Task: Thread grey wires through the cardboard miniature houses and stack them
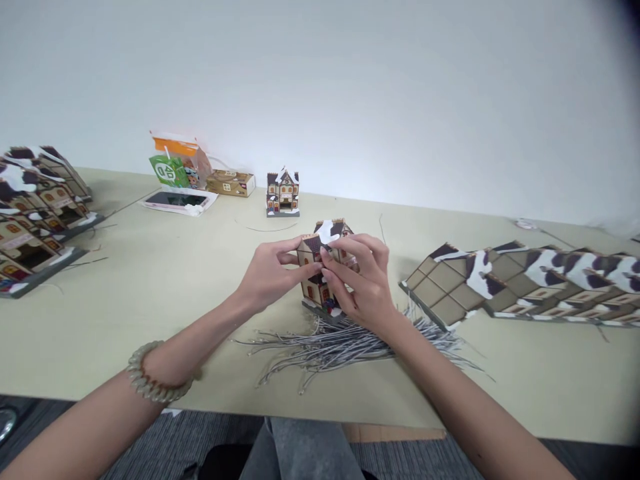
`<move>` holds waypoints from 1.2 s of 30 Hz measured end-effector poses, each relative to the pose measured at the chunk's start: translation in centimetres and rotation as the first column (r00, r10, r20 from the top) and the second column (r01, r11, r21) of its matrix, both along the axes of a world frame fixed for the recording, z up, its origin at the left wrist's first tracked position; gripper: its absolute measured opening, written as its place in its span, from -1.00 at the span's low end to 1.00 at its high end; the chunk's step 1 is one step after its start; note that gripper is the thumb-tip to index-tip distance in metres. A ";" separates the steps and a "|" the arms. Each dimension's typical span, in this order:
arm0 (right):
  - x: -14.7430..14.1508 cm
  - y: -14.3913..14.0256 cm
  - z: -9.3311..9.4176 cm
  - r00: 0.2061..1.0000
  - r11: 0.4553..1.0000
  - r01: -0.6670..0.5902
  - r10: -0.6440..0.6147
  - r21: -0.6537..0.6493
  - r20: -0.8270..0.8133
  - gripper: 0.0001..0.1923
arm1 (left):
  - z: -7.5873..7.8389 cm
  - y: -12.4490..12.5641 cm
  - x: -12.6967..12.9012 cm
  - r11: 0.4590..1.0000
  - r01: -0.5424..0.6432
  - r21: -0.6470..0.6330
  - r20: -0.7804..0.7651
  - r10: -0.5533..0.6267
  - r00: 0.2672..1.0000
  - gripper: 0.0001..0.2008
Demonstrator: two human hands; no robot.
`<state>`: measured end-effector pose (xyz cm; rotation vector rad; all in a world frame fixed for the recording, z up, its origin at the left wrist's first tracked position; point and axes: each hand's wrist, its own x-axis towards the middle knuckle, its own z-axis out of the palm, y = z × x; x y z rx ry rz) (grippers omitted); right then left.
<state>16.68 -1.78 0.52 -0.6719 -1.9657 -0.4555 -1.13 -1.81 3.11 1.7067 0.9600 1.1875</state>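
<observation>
Both hands hold a small cardboard house (320,263) with a brown, snow-patched roof, standing near the middle of the beige table (150,287). My left hand (270,273) pinches its left wall near the roof. My right hand (360,280) covers its right side, fingertips pressing on the front by the roof edge. The house's base rests at the far edge of a pile of grey string loops (340,343).
A finished little house (283,192) stands further back. A row of flat folded house pieces (525,283) lies at the right, and another stack (35,213) at the left. A phone (175,199), a green-orange packet (177,163) and a small box (231,182) sit at the back left.
</observation>
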 end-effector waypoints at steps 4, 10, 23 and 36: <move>-0.1 0.0 0.1 1.000 1.000 -0.004 0.004 0.001 0.003 -0.69 | -0.1 0.2 -0.1 1.000 -0.014 -0.008 -0.006 0.014 1.000 -0.51; 0.0 0.3 0.2 1.000 0.999 0.012 -0.012 -0.032 0.009 -0.74 | -0.5 0.4 -0.2 0.991 -0.042 -0.130 0.022 0.045 0.999 -0.44; 0.5 0.0 0.7 0.993 0.999 0.021 -0.024 -0.023 -0.114 -0.69 | 0.4 -0.3 0.1 0.980 -0.199 -0.005 -0.098 0.197 0.975 -0.31; 0.6 -0.1 0.5 0.995 0.994 0.059 -0.066 -0.090 -0.079 -0.72 | -0.2 -3.7 -7.7 0.837 -0.532 0.129 -0.202 0.547 0.812 -0.38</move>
